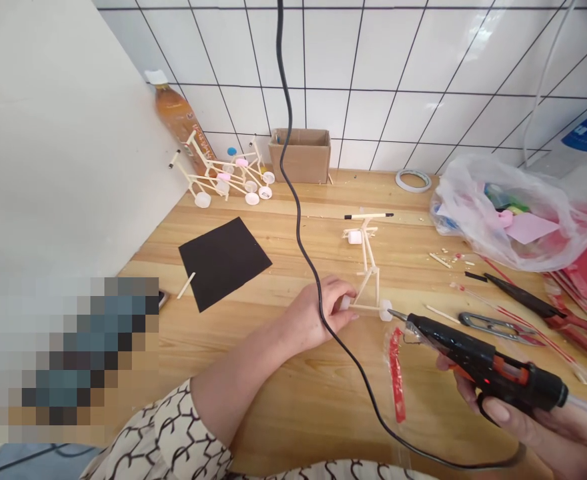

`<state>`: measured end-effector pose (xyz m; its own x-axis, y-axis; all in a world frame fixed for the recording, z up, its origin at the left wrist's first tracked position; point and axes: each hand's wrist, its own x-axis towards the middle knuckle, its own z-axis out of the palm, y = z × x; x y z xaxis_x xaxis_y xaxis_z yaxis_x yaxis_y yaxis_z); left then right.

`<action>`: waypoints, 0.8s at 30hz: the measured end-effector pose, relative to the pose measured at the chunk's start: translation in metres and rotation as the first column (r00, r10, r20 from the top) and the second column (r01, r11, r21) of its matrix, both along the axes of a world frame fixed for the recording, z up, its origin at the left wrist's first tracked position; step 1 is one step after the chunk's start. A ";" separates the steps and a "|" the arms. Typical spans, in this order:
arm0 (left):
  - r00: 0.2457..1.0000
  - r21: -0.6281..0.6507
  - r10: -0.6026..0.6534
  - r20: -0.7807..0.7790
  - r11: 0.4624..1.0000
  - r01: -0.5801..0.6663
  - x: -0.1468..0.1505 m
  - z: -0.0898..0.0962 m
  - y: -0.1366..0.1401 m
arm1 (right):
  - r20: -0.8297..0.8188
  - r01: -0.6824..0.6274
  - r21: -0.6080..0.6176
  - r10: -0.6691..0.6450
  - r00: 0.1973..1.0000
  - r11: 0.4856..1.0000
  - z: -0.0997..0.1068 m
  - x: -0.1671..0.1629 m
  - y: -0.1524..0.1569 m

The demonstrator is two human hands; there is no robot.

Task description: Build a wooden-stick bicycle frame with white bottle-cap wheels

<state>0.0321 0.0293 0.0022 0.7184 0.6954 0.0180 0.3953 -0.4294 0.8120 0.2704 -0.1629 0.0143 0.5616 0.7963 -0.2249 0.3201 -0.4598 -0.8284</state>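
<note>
My left hand [326,310] pinches the lower left end of a small stick-built tricycle model [368,263], around its left rear wheel. The model has pale wooden sticks, a black-tipped handlebar, a pinkish-white seat block and white wheels. In my right hand [523,427] is a black hot glue gun [478,357] with a clear glue stick in its back. Its metal nozzle points left and appears to touch the right wheel [385,311]. A red-and-clear plastic strip [397,377] lies below the nozzle.
Finished-looking stick models [223,177] stand by a tea bottle [181,117]. Behind are a cardboard box [301,157] and tape roll [413,180]. Thread snips [498,328] and a plastic bag [513,213] lie right. A black cable [298,227] crosses the view above black card [223,263].
</note>
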 end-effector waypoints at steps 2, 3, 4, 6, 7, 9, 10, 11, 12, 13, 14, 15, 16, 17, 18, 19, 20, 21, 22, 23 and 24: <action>1.000 -0.008 0.006 -0.001 1.000 -0.006 0.000 0.000 0.000 | -0.115 -0.087 -0.087 0.076 0.990 0.992 -0.004 0.010 0.003; 1.000 -0.009 0.008 0.000 1.000 -0.008 0.000 0.000 0.000 | -0.167 -0.151 -0.123 0.130 0.977 0.981 -0.006 0.016 0.005; 1.000 -0.008 0.008 0.001 1.000 -0.008 0.000 0.000 0.000 | -0.205 -0.205 -0.140 0.175 0.963 0.969 -0.007 0.021 0.007; 1.000 -0.006 0.006 0.003 1.000 -0.006 -0.001 -0.001 0.000 | -0.239 -0.267 -0.131 0.230 0.943 0.955 -0.008 0.028 0.009; 1.000 -0.006 0.006 0.005 1.000 -0.006 -0.001 -0.001 0.000 | -0.243 -0.267 -0.115 0.233 0.941 0.957 -0.008 0.028 0.010; 1.000 -0.014 0.012 0.014 1.000 -0.012 -0.001 -0.003 0.000 | -0.253 -0.228 -0.064 0.205 0.945 0.972 -0.007 0.023 0.009; 1.000 -0.024 0.019 0.020 1.000 -0.018 -0.001 -0.004 0.000 | -0.260 -0.192 -0.024 0.180 0.949 0.981 -0.006 0.018 0.009; 0.999 -0.035 0.027 0.029 0.999 -0.026 -0.001 -0.005 0.000 | -0.273 -0.157 0.026 0.158 0.949 0.987 -0.004 0.012 0.010; 0.999 -0.048 0.036 0.037 0.998 -0.035 -0.001 -0.005 0.000 | -0.288 -0.121 0.089 0.142 0.947 0.989 -0.002 0.005 0.011; 0.998 -0.060 0.045 0.045 0.997 -0.042 -0.001 -0.006 0.000 | -0.299 -0.090 0.164 0.136 0.945 0.982 0.001 -0.002 0.013; 0.997 -0.071 0.054 0.050 0.996 -0.051 -0.001 -0.006 0.000 | -0.317 -0.077 0.227 0.148 0.937 0.971 0.004 -0.008 0.015; 0.996 -0.081 0.066 0.053 0.995 -0.061 -0.001 -0.006 0.000 | -0.340 -0.070 0.285 0.169 0.925 0.956 0.007 -0.014 0.018; 0.995 -0.091 0.079 0.054 0.993 -0.074 -0.001 -0.006 0.001 | -0.362 -0.067 0.337 0.195 0.912 0.939 0.010 -0.019 0.021; 0.994 -0.099 0.092 0.053 0.991 -0.087 -0.001 -0.006 0.001 | -0.382 -0.074 0.377 0.228 0.896 0.923 0.012 -0.022 0.024; 0.993 -0.105 0.107 0.052 0.989 -0.101 -0.001 -0.005 0.001 | -0.397 -0.085 0.411 0.263 0.880 0.908 0.013 -0.025 0.026; 0.991 -0.107 0.121 0.052 0.988 -0.115 -0.001 -0.005 0.002 | -0.406 -0.104 0.440 0.301 0.863 0.892 0.014 -0.026 0.028; 0.990 -0.107 0.134 0.054 0.986 -0.127 -0.002 -0.005 0.002 | -0.411 -0.123 0.462 0.336 0.847 0.878 0.015 -0.027 0.030; 0.987 -0.104 0.146 0.061 0.985 -0.139 -0.002 -0.005 0.002 | -0.417 -0.134 0.478 0.358 0.835 0.868 0.015 -0.028 0.031; 0.986 -0.100 0.154 0.069 0.984 -0.147 -0.001 -0.006 0.002 | -0.422 -0.129 0.487 0.363 0.831 0.864 0.014 -0.029 0.032; 0.984 -0.095 0.159 0.080 0.984 -0.152 -0.001 -0.007 0.002 | -0.430 -0.118 0.490 0.357 0.829 0.864 0.014 -0.029 0.032; 0.983 -0.089 0.163 0.090 0.984 -0.155 -0.001 -0.008 0.002 | -0.438 -0.110 0.489 0.353 0.827 0.865 0.013 -0.030 0.032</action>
<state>0.0314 0.0312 -0.0055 0.5962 0.8026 0.0206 0.3713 -0.2984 0.8792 0.2404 -0.1305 0.0273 0.2526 0.9672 -0.0262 -0.1416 0.0101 -0.9899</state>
